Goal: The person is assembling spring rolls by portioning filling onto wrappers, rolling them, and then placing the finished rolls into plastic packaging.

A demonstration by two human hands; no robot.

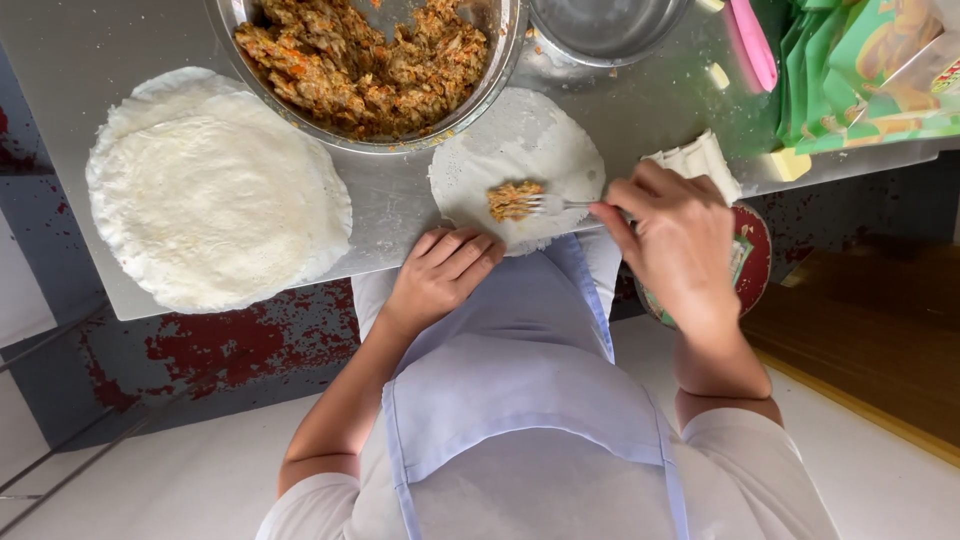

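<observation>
A single round white wrapper (520, 150) lies on the metal table (60, 60) in front of me. A small heap of brown minced filling (514, 200) sits on its near part. My right hand (672, 238) grips a metal fork (556, 204) whose tines press into that heap. My left hand (445, 270) rests with curled fingers at the near edge of the wrapper, holding nothing.
A large metal bowl (500, 60) of brown filling stands just beyond the wrapper. A stack of round white wrappers (215, 190) lies at the left. An empty metal bowl (605, 30), a pink utensil (752, 42) and green packaging (860, 80) lie at the right.
</observation>
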